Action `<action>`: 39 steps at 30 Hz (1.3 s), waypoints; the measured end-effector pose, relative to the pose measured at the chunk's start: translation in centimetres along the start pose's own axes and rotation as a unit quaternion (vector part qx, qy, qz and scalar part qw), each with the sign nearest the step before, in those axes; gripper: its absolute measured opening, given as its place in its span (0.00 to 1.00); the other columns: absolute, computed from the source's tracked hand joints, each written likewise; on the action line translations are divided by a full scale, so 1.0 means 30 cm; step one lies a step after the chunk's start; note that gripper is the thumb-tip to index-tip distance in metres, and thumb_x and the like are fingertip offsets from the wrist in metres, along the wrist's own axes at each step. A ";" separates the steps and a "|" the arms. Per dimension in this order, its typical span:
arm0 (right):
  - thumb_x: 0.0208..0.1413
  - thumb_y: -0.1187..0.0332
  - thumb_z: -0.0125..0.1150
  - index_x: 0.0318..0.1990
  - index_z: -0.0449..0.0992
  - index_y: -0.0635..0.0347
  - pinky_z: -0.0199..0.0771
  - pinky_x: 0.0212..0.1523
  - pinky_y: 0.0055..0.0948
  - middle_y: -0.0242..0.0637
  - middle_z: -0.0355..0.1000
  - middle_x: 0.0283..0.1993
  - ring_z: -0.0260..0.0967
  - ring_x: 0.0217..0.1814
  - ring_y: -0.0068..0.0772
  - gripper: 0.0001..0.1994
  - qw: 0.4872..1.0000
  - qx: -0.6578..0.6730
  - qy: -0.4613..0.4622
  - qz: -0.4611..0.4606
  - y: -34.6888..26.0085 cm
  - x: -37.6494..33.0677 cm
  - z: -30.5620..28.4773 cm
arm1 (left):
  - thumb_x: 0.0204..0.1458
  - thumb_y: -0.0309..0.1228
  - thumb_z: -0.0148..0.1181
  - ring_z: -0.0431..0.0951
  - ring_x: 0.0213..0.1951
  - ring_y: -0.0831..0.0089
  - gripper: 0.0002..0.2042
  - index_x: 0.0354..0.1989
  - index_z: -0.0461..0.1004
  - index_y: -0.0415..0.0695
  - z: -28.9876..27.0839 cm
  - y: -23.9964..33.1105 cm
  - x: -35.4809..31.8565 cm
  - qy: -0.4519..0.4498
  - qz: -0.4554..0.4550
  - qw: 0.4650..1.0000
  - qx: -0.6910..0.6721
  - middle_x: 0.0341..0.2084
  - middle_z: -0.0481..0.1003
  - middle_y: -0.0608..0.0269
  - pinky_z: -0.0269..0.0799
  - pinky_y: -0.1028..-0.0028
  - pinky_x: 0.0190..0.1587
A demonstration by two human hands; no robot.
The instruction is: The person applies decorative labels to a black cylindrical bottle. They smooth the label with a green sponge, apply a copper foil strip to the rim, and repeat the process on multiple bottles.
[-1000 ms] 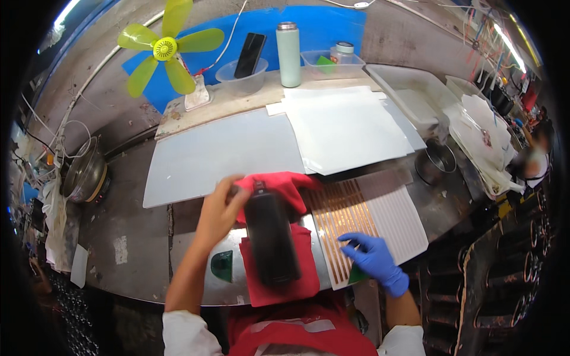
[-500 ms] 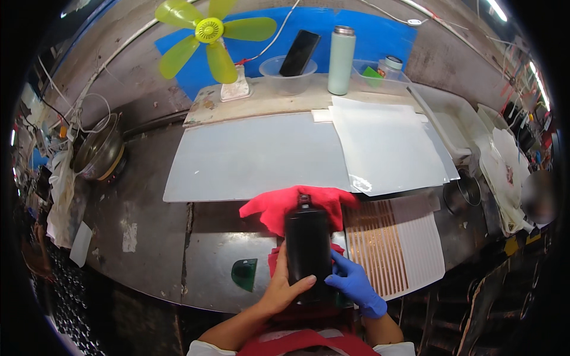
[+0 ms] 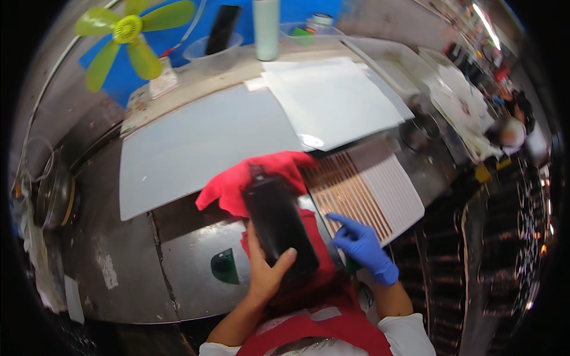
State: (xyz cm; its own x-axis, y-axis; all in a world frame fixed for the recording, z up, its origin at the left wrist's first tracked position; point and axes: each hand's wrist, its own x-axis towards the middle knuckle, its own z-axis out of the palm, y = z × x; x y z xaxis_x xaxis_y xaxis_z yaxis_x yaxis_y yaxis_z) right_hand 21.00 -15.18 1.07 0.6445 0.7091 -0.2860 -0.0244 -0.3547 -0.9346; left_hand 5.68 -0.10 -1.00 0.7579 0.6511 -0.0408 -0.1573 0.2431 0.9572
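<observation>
One yellow-green fan (image 3: 127,35) is standing at the far left of the bench, with one grey mat (image 3: 202,142) lying below it and one small green scraper (image 3: 224,266) sitting on the metal worktop (image 3: 119,237) nearer the person. The bare left hand (image 3: 265,273) is wrapping its thumb and fingers around the lower end of one dark, flat bottle-shaped object (image 3: 278,225), which is lying tilted on one red cloth (image 3: 249,181) at the centre of the bench. Just to the right, the blue-gloved right hand (image 3: 362,248) is resting with fingers loosely spread, index finger pointing onto one ribbed white tray (image 3: 386,190), holding nothing. Behind, one pale green tumbler (image 3: 265,28) is standing upright.
</observation>
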 end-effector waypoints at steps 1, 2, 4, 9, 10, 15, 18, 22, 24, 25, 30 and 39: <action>0.47 0.71 0.65 0.54 0.70 0.56 0.61 0.27 0.14 0.23 0.66 0.23 0.57 0.24 0.09 0.24 0.997 0.024 0.068 -0.016 0.017 -0.029 -0.037 | 0.44 0.28 0.63 0.59 0.58 0.64 0.45 0.65 0.35 0.39 -0.005 -0.003 0.001 -0.002 0.000 1.000 0.002 0.56 0.57 0.52 0.52 0.69 0.60; 0.48 0.71 0.64 0.53 0.71 0.57 0.60 0.26 0.13 0.23 0.66 0.23 0.57 0.24 0.09 0.22 0.989 0.047 0.136 -0.031 0.044 -0.063 -0.074 | 0.44 0.29 0.62 0.60 0.57 0.64 0.44 0.65 0.37 0.39 -0.006 -0.003 -0.006 0.010 0.005 1.000 0.017 0.56 0.57 0.52 0.53 0.69 0.59; 0.49 0.72 0.62 0.51 0.73 0.59 0.58 0.23 0.13 0.23 0.67 0.22 0.57 0.22 0.09 0.19 0.967 0.011 0.253 -0.014 0.099 -0.143 -0.150 | 0.45 0.30 0.62 0.60 0.57 0.65 0.43 0.65 0.39 0.39 -0.020 -0.020 -0.003 0.016 0.027 0.999 0.026 0.56 0.57 0.54 0.53 0.70 0.59; 0.48 0.67 0.64 0.47 0.74 0.59 0.63 0.23 0.17 0.27 0.69 0.22 0.59 0.21 0.12 0.17 0.933 -0.074 0.351 0.035 0.232 -0.382 -0.190 | 0.50 0.36 0.58 0.59 0.57 0.67 0.35 0.63 0.48 0.38 -0.011 -0.079 -0.003 0.005 0.083 0.992 0.098 0.56 0.59 0.56 0.49 0.71 0.61; 0.48 0.66 0.64 0.47 0.74 0.57 0.68 0.26 0.20 0.32 0.72 0.23 0.65 0.23 0.16 0.17 0.927 -0.127 0.352 0.020 0.247 -0.413 -0.180 | 0.51 0.37 0.56 0.61 0.56 0.67 0.34 0.63 0.49 0.37 -0.004 -0.071 -0.009 0.007 0.084 0.989 0.121 0.56 0.59 0.56 0.52 0.72 0.59; 0.50 0.55 0.61 0.48 0.73 0.54 0.72 0.34 0.27 0.39 0.74 0.28 0.73 0.30 0.31 0.20 0.944 -0.179 0.276 0.006 0.268 -0.448 -0.157 | 0.54 0.40 0.52 0.58 0.58 0.63 0.33 0.63 0.48 0.35 -0.014 -0.059 -0.011 0.037 0.092 0.990 0.103 0.57 0.57 0.51 0.49 0.69 0.61; 0.51 0.54 0.58 0.49 0.73 0.52 0.71 0.34 0.29 0.37 0.73 0.27 0.71 0.29 0.34 0.20 0.952 -0.195 0.238 0.001 0.277 -0.474 -0.210 | 0.56 0.43 0.49 0.57 0.59 0.62 0.32 0.63 0.49 0.34 -0.015 -0.097 -0.011 0.077 0.143 0.973 0.162 0.59 0.56 0.49 0.49 0.69 0.61; 0.51 0.53 0.57 0.51 0.71 0.51 0.71 0.31 0.31 0.36 0.72 0.26 0.71 0.28 0.36 0.21 0.951 -0.209 0.226 -0.038 0.229 -0.511 -0.261 | 0.59 0.49 0.40 0.61 0.56 0.65 0.31 0.63 0.50 0.37 -0.038 -0.146 0.010 0.043 0.200 0.975 0.085 0.57 0.58 0.52 0.55 0.69 0.59; 0.51 0.53 0.57 0.51 0.71 0.51 0.71 0.31 0.31 0.36 0.72 0.27 0.71 0.28 0.37 0.21 0.948 -0.216 0.229 -0.050 0.261 -0.514 -0.262 | 0.60 0.49 0.36 0.61 0.57 0.65 0.30 0.63 0.50 0.37 -0.018 -0.129 -0.010 0.027 0.173 0.984 0.012 0.57 0.58 0.53 0.56 0.68 0.59; 0.52 0.52 0.56 0.51 0.71 0.50 0.71 0.32 0.31 0.36 0.72 0.27 0.71 0.28 0.37 0.22 0.947 -0.222 0.225 -0.052 0.269 -0.528 -0.267 | 0.60 0.49 0.36 0.61 0.57 0.65 0.30 0.63 0.50 0.37 0.008 -0.108 -0.024 0.029 0.168 0.985 0.018 0.58 0.58 0.53 0.56 0.67 0.58; 0.52 0.50 0.56 0.51 0.71 0.51 0.72 0.35 0.32 0.39 0.74 0.31 0.72 0.32 0.40 0.22 0.956 -0.201 0.212 -0.042 0.323 -0.575 -0.284 | 0.60 0.47 0.37 0.66 0.52 0.66 0.29 0.62 0.51 0.38 -0.022 -0.132 0.012 0.009 0.190 0.981 0.026 0.53 0.62 0.54 0.62 0.68 0.54; 0.48 0.58 0.63 0.49 0.73 0.52 0.70 0.29 0.23 0.35 0.70 0.22 0.67 0.23 0.23 0.21 0.957 -0.165 0.222 -0.082 0.068 -0.354 -0.411 | 0.60 0.51 0.35 0.61 0.57 0.67 0.30 0.61 0.53 0.36 0.007 -0.139 0.022 0.098 0.152 0.982 0.054 0.56 0.60 0.54 0.52 0.70 0.60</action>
State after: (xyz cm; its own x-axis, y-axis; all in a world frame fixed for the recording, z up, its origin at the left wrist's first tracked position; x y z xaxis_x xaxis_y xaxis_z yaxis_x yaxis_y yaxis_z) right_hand 23.53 -30.94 4.81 0.8823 0.4686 0.0455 0.3005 -0.4861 -0.8206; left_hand 6.97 -0.83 -4.95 0.5482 0.8100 0.2081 -0.2825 -0.0548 0.9577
